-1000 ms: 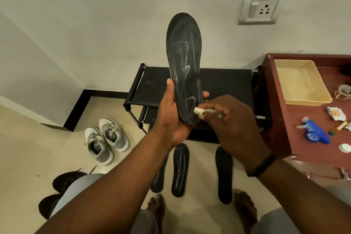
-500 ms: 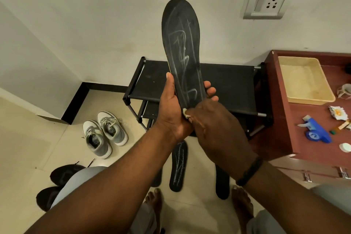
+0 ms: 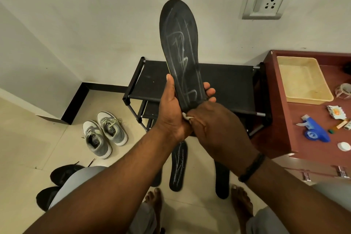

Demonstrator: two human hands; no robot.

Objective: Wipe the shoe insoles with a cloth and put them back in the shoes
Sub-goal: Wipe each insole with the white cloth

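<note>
Cloth [image 3: 185, 116] at held insole's [image 3: 180, 51] heel

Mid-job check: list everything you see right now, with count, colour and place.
held insole: 1, black with chalky marks, upright in left hand
cloth: 1, white, at insole heel
floor insoles: 3, black, by the feet
grey sneakers: 2, floor left
black shoes: 2, lower left
shoe rack: 1, black, against wall
tray: 1, beige, on red-brown cabinet
spray head: 1, blue, on cabinet
socket: 1, wall
left hand: grips insole
right hand: pinches cloth
bare feet: 2, bottom
</note>
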